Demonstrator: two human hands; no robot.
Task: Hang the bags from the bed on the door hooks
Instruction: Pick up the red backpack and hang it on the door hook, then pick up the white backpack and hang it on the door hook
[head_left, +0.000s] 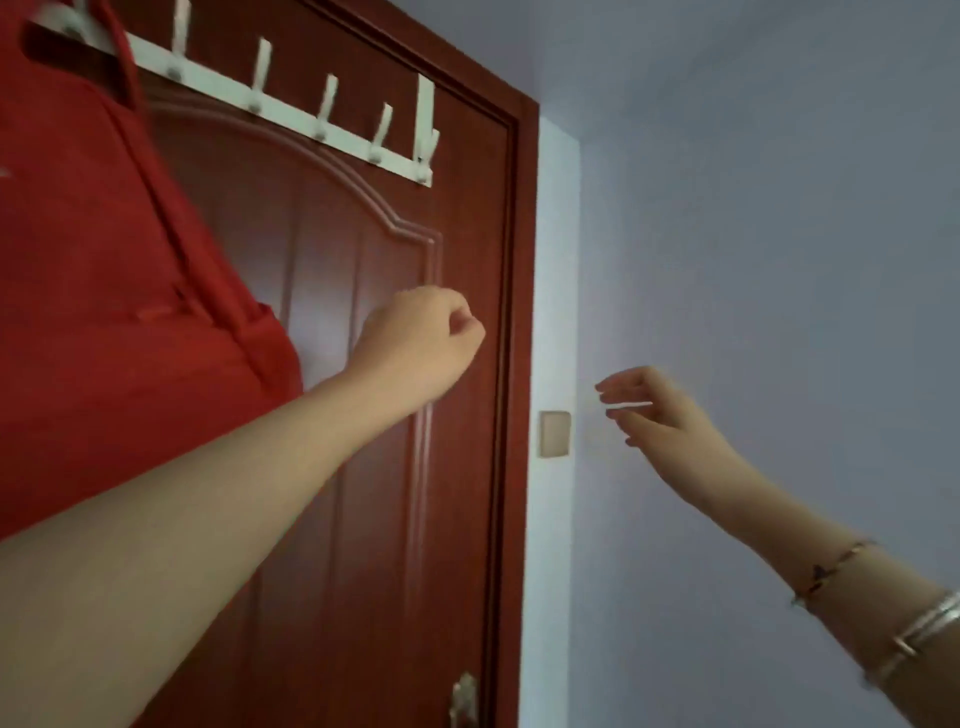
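A red fabric bag (93, 291) hangs at the far left from the white over-door hook rack (291, 111), its strap looped over a hook near the upper left corner; its soft cloth body bulges over the left part of the door. The reddish-brown wooden door (363, 467) has a raised arched panel and a glossy finish. To the right of the bag, several white hooks along the rack stand bare, out to the rack's right end near the door's frame edge.

The left hand (421, 343) is curled into a loose fist in front of the door panel, just right of the bag and holding nothing. The right hand (654, 405) hovers with fingers slack and spread, empty, before the plain pale wall (779, 208). Between that hand and the door frame sits a beige wall switch (555, 434). Metal bracelets (883, 618) ring the right forearm. A brass door handle (464, 701) shows at the bottom edge.
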